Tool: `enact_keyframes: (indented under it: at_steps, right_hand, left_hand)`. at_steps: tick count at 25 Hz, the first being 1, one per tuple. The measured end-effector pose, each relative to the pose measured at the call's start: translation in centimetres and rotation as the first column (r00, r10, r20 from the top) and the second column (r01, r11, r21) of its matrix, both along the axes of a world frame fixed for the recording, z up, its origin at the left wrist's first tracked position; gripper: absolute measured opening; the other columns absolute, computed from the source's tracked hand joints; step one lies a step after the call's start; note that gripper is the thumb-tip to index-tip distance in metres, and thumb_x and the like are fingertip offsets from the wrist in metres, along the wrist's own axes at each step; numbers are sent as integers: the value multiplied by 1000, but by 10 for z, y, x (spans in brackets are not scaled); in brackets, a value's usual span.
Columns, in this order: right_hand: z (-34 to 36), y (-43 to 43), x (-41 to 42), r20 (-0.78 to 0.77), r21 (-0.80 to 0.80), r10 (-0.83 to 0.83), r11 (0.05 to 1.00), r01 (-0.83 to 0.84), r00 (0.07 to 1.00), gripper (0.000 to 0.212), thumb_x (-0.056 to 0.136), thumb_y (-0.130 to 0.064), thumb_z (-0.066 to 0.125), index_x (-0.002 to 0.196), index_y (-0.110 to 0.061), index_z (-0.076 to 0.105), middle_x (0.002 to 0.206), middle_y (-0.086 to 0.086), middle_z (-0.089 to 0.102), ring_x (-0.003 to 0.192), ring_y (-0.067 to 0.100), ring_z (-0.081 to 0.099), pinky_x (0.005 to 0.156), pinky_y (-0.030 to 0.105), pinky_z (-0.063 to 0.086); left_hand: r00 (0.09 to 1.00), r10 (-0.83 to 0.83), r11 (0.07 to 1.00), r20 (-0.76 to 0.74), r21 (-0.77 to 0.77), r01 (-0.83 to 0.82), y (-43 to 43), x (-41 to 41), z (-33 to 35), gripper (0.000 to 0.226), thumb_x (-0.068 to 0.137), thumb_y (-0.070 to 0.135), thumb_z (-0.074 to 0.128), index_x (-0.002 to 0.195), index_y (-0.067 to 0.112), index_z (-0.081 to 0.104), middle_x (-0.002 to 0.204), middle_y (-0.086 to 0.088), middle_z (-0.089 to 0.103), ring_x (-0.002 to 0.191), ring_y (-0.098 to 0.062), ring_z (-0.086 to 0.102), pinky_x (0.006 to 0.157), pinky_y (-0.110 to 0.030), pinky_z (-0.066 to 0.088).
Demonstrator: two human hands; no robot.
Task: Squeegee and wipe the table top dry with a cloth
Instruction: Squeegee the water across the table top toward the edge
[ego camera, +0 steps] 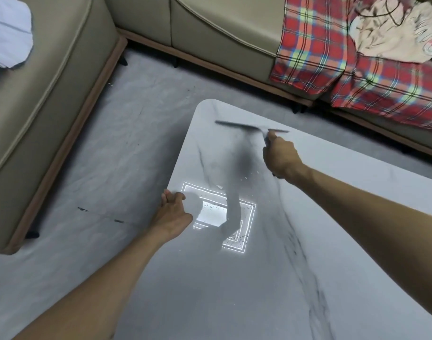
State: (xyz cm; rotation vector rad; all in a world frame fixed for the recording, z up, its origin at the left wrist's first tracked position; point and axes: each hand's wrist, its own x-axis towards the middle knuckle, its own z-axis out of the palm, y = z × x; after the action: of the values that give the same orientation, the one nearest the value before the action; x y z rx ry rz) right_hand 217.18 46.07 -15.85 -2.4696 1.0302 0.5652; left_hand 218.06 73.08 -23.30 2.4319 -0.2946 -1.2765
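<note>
A grey marble-patterned table top (pixel 271 266) fills the lower right of the head view. My right hand (pixel 281 157) grips the handle of a dark squeegee (pixel 239 125), whose long blade lies across the table near its far corner. My left hand (pixel 173 212) holds the table's left edge, thumb on top and fingers curled over the rim. Small water droplets show in a bright ceiling-light reflection (pixel 224 217) between my hands. No cloth lies on the table.
A beige sofa (pixel 50 94) wraps the left and far sides, close to the table. A red plaid blanket (pixel 345 57) and crumpled pale fabric (pixel 391 28) lie on it at right. White cloth (pixel 6 30) sits on the sofa at top left. Grey floor (pixel 112 155) lies between.
</note>
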Motion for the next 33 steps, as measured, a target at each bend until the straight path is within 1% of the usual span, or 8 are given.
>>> enact_keyframes:
  at_steps: [3, 9, 12, 15, 18, 21, 27, 33]
  right_hand:
    - [-1, 20, -54, -28, -7, 111, 994, -111, 993, 45, 97, -11, 37, 141, -13, 33, 111, 30, 61, 100, 47, 57, 78, 43, 46]
    - [26, 40, -129, -110, 73, 155, 986, -148, 982, 33, 97, -16, 40, 130, -18, 42, 84, 16, 64, 70, 38, 55, 60, 32, 37]
    - [32, 35, -87, 21, 1, 173, 985, -173, 985, 29, 97, -15, 41, 126, -12, 44, 98, 25, 66, 86, 46, 59, 66, 37, 38]
    - [19, 33, -6, 120, 13, 125, 992, -127, 985, 26, 99, -16, 40, 122, -5, 43, 111, 28, 62, 95, 46, 57, 72, 38, 37]
    - [-1, 47, 43, 127, 107, -5, 994, -9, 992, 23, 98, -20, 38, 116, -8, 47, 117, 26, 61, 89, 37, 58, 78, 41, 47]
    - [-16, 75, 18, 118, 52, 139, 988, -146, 983, 24, 97, -15, 38, 119, -10, 45, 110, 22, 62, 92, 40, 57, 71, 40, 41]
    - [-8, 82, -125, 10, 104, 386, 917, -385, 922, 49, 98, -22, 38, 144, -34, 27, 98, 10, 66, 83, 38, 61, 68, 41, 50]
    - [19, 32, -214, -138, 70, 373, 928, -367, 917, 52, 101, -31, 37, 150, -41, 22, 101, 4, 67, 87, 33, 62, 76, 41, 52]
  left_hand:
    - [1000, -24, 1000, -5, 8, 24, 1, -1, 3, 60, 82, 14, 48, 139, 16, 30, 151, -12, 10, 145, -26, 14, 110, -38, 32]
    - [999, 5, 1000, -41, -25, -6, 4, 0, 5, 61, 82, 15, 51, 139, 17, 30, 151, -8, 11, 144, -24, 15, 109, -37, 33]
    - [997, 57, 996, -55, -64, -60, 12, -1, 0, 64, 77, 15, 54, 138, 18, 32, 144, 1, 18, 132, -21, 35, 92, -31, 42]
    - [974, 200, 971, -105, -115, -212, 26, -1, 1, 67, 72, 17, 55, 132, 31, 30, 120, 3, 47, 93, -22, 58, 66, -30, 45]
    - [931, 354, 913, -91, -185, -365, 49, -6, 1, 54, 65, 23, 51, 109, 47, 31, 94, 16, 58, 87, -19, 61, 67, -32, 49]
    - [927, 363, 907, -98, -191, -375, 69, -22, 6, 53, 62, 27, 49, 103, 55, 29, 93, 28, 56, 89, -5, 59, 66, -26, 44]
    - [930, 348, 916, -121, -168, -364, 71, -40, 3, 63, 79, 15, 55, 134, 35, 31, 103, -2, 57, 84, -26, 59, 64, -32, 44]
    - [941, 337, 930, -34, -144, -339, 64, -51, 3, 59, 83, 10, 55, 136, 25, 36, 116, -8, 56, 93, -28, 57, 77, -36, 49]
